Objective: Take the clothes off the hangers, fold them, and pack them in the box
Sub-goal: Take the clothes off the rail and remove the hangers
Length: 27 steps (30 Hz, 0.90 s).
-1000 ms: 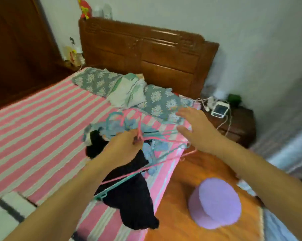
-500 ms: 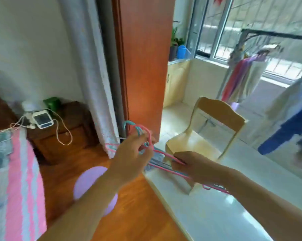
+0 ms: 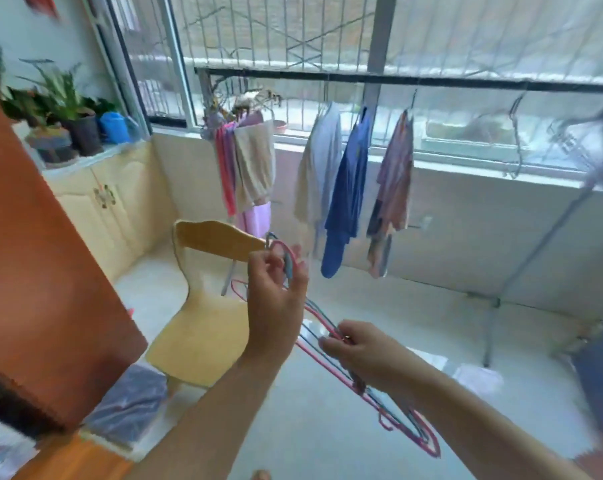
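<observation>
Bare hangers in hand, more laundry on the rail

I see my left hand (image 3: 276,299) pinching the hooks of a bunch of empty wire hangers (image 3: 331,337), pink and teal, while my right hand (image 3: 359,351) curls round their lower bars; both grips are closed on the bundle, in front of the wooden chair (image 3: 206,317). Since these hangers carry nothing, I judge one batch is stripped. Beyond the chair, a pale shirt (image 3: 319,174), a blue garment (image 3: 347,199) and a patterned one (image 3: 392,188) hang from the drying rail (image 3: 466,79), with towels (image 3: 251,164) to their left, so unhanging remains. I can see no box and no folded pile, so I cannot tell how far folding and packing stand.
</observation>
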Available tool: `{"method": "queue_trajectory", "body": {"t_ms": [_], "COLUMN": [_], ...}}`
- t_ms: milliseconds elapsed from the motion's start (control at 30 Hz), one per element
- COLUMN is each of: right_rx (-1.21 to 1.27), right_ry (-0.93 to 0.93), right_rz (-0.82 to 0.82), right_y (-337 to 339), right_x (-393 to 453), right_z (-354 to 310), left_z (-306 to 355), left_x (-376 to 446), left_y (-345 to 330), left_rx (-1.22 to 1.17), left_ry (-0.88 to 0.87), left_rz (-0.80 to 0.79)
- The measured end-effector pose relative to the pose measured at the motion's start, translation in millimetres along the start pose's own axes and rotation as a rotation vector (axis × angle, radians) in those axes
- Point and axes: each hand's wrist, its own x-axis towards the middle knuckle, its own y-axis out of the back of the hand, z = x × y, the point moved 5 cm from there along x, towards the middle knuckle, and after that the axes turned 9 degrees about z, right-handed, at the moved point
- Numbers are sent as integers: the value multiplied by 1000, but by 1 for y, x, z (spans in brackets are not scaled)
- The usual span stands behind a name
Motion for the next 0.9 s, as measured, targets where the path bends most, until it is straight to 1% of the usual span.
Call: {"method": "queue_trajectory", "body": {"t_ms": [100,167,233,300,367,433,533,600,667,733,800,833,867,900], "right_rx": [309,372,393,448,515,620,821,956,1015,1042,1058,1056,1043,1020], "right_ry": [-151,-160,-149,-189,-251,-269,-236,-207,-156,-102,-90,-104,-122,-131], "right_rz": [-25,0,11,-3,-14,-11,72,157,230,228,214,217,220,225], "right_y": [37,63,85,110,141,176,231,267,304,338,369,382,395,409], "right_x": [32,56,77,95,107,114,116,115,124,144,175,192,210,230], "right_z": [26,38,48,58,66,73,82,89,96,104,120,129,137,142], "left_z": [-12,-23,-32,-32,-25,-10,20,43,61,68,64,58,48,36], "left_x": [26,45,65,84,101,113,122,122,123,127,136,142,151,165], "left_y": [-69,-108,-146,-193,-242,-293,-366,-415,-467,-514,-553,-565,-573,-579], "left_rx": [-138,-192,-205,-221,-240,-261,-256,-274,-280,-218,-137,-111,-84,-35], "left_ry": [45,57,23,27,85,109,120,70,-3,-68,-125,-123,-82,-66], "left_rz": [-138,-225,-310,-443,-601,-759,-960,-1067,-1122,-1160,-1167,-1159,-1131,-1081]}}
